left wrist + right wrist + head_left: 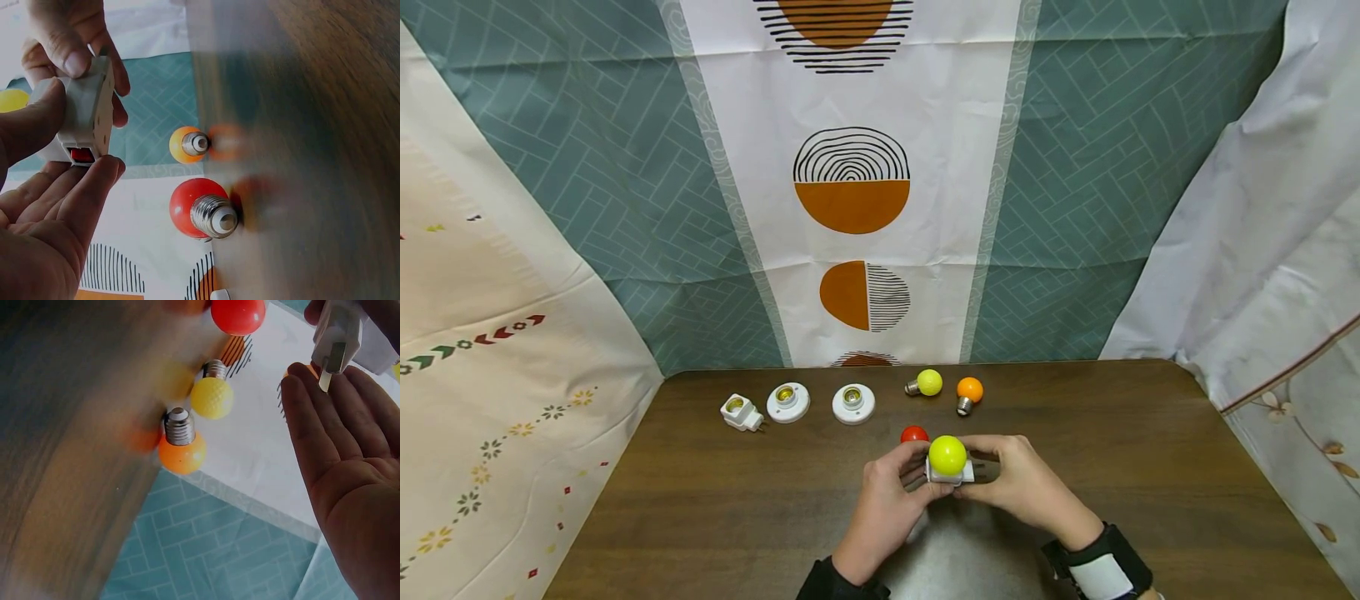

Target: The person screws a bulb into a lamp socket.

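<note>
Between both hands, above the table, is a white plug-in lamp socket with a yellow-green bulb upright in it. My left hand grips the socket, its thumb on one face and fingers on the other. A red switch shows on the socket's side in the left wrist view. My right hand pinches the socket from the right, near its flat metal prongs. Just beyond the hands lies a red bulb, partly hidden in the head view; its metal screw base shows in the left wrist view.
Toward the back edge of the brown table lie another yellow-green bulb and an orange bulb. Further left stand two round white lamp holders and another white plug-in socket. Patterned cloths hang behind and beside the table.
</note>
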Action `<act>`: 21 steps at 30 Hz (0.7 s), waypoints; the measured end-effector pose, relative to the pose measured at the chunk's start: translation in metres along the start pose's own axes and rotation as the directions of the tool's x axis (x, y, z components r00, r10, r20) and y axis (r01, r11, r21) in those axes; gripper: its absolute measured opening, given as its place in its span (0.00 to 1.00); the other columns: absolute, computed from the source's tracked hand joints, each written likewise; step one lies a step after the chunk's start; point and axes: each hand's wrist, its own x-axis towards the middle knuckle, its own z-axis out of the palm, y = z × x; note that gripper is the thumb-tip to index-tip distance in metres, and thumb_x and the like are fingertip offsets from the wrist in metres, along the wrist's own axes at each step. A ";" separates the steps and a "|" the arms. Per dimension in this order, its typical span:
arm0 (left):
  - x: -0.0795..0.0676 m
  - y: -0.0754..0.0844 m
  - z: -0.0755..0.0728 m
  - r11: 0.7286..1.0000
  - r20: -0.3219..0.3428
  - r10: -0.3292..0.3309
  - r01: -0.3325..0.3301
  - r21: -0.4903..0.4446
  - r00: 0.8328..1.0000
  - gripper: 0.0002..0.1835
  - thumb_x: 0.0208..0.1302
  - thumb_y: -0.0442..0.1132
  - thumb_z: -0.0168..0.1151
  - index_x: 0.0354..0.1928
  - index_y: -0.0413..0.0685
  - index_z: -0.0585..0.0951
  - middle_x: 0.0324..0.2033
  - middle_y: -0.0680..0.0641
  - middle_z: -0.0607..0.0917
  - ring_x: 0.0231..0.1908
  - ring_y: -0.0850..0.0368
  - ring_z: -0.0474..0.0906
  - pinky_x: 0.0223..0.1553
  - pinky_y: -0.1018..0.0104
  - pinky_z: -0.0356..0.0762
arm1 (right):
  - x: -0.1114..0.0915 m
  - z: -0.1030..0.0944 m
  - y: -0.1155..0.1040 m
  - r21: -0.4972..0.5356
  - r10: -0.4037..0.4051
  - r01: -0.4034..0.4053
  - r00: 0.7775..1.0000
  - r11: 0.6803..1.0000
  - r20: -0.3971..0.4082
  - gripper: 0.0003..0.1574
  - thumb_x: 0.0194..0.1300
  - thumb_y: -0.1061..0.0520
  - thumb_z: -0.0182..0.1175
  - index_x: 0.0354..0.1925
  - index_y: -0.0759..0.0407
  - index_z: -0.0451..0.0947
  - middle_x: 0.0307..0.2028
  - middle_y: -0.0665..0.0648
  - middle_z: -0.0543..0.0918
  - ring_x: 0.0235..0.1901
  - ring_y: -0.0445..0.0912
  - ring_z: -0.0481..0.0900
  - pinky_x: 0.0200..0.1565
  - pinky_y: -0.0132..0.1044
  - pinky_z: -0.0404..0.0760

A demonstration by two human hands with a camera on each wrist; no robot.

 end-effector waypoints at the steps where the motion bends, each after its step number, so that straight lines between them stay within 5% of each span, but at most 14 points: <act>1: 0.000 0.002 0.000 1.000 0.004 0.000 0.000 0.004 1.000 0.24 0.45 0.35 0.73 0.48 0.46 0.78 0.45 0.49 0.80 0.45 0.58 0.77 0.43 0.62 0.74 | 0.000 0.000 0.000 0.002 -0.001 0.001 1.000 1.000 0.002 0.33 0.44 0.47 0.74 0.51 0.46 0.77 0.47 0.39 0.78 0.46 0.38 0.76 0.47 0.36 0.74; 21: -0.001 -0.005 -0.003 1.000 0.067 0.018 -0.018 0.000 0.998 0.25 0.45 0.46 0.72 0.49 0.53 0.78 0.45 0.54 0.80 0.45 0.62 0.77 0.42 0.67 0.74 | -0.001 0.003 0.000 -0.015 -0.029 0.028 1.000 0.999 -0.012 0.30 0.44 0.46 0.74 0.48 0.45 0.78 0.44 0.38 0.79 0.44 0.38 0.76 0.46 0.37 0.75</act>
